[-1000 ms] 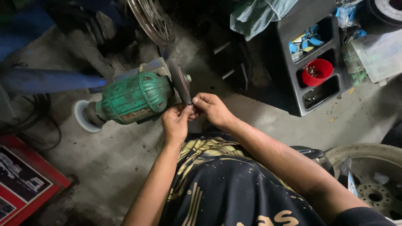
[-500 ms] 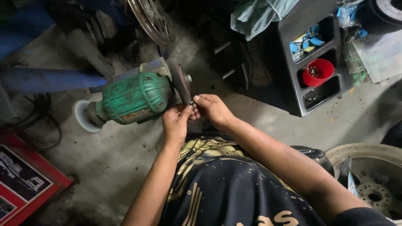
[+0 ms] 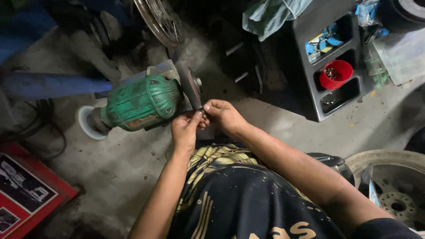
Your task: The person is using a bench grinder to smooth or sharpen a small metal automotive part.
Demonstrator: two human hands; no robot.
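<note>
A green bench grinder [image 3: 139, 104] lies on the concrete floor, with a dark grinding wheel [image 3: 191, 86] on its right end and a white wheel [image 3: 87, 123] on its left end. My left hand [image 3: 186, 130] and my right hand [image 3: 222, 116] meet just below the dark wheel. Their fingertips pinch a small part [image 3: 201, 110] against the wheel's lower edge. The part is too small and too hidden to make out.
A dark plastic organiser [image 3: 330, 62] stands at the upper right with a red cup [image 3: 335, 74] and blue bits in its compartments. A wheel rim [image 3: 392, 190] lies at the lower right, a red box [image 3: 26, 194] at the lower left, and a spoked wheel [image 3: 159, 20] behind the grinder.
Nothing has clearly changed; both hands stay at the grinding wheel with only a slight shift.
</note>
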